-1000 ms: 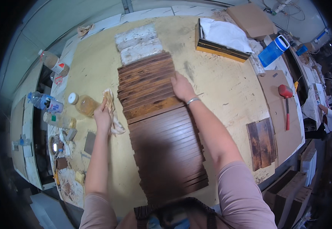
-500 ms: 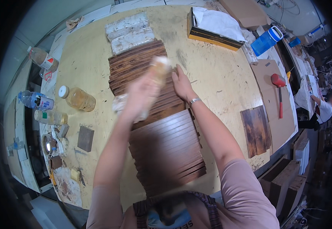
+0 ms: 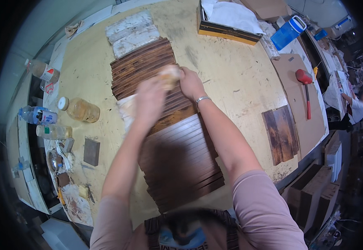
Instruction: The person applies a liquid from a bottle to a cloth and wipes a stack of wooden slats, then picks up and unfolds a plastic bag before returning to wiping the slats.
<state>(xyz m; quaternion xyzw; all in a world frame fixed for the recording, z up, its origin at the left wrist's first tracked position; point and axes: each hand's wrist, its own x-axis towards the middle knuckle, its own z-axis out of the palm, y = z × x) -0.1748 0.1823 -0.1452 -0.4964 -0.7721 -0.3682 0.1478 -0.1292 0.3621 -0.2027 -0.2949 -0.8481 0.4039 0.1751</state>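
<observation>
My left hand (image 3: 150, 100), blurred by motion, is closed around what looks like a small bottle (image 3: 169, 79) with yellowish contents and a white end. It hovers over a row of dark brown, streaky wood planks (image 3: 141, 66). A crumpled white cloth (image 3: 125, 110) lies at the planks' left edge, beside that hand. My right hand (image 3: 192, 85) rests at the planks' right edge, its fingertips close to the bottle's white end and partly hidden. Nearer me spreads a second row of smoother, glossy brown planks (image 3: 181, 133), partly in shadow.
A jar of amber liquid (image 3: 81, 109), several bottles (image 3: 43, 115) and a dark block (image 3: 91, 152) stand left. White-wrapped bundles (image 3: 133, 33) lie beyond the planks. To the right are a box (image 3: 231, 33), blue jug (image 3: 289, 33), red mallet (image 3: 304, 79) and loose planks (image 3: 280, 135). Another person (image 3: 354, 106) is far right.
My left hand has moved slightly left and down with the bottle. My right hand has shifted left, its fingers now nearer the bottle. The whole view has shifted a little.
</observation>
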